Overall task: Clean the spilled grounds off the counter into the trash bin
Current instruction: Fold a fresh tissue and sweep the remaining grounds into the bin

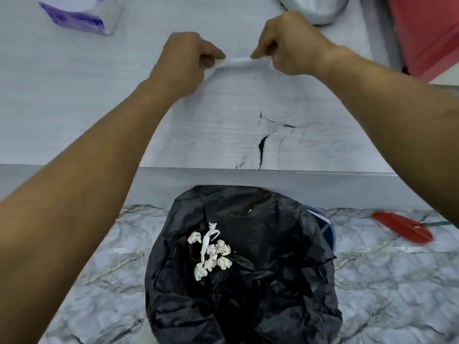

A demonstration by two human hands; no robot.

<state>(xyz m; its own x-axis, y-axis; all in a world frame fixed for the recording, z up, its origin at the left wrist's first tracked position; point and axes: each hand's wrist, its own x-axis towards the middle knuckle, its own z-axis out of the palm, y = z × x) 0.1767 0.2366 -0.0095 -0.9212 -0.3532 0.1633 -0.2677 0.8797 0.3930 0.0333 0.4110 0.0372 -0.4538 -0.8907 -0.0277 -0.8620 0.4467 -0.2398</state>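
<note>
Both hands, your left hand (191,55) and right hand (285,44), pinch a white tissue (237,61) at 12 o'clock on the surface (74,95); drag it flat toward the trash bin (248,269) at 6 o'clock.

1. Tissue box (82,14), purple and white, far left on the countertop, cut by the top edge.
2. Metal bowl (314,7), grey, top centre-right, partly out of frame.
3. Red panel (427,33), top right corner.
4. Red flat tool (403,227) on the marble-pattern floor (397,281), right, blurred.
</note>
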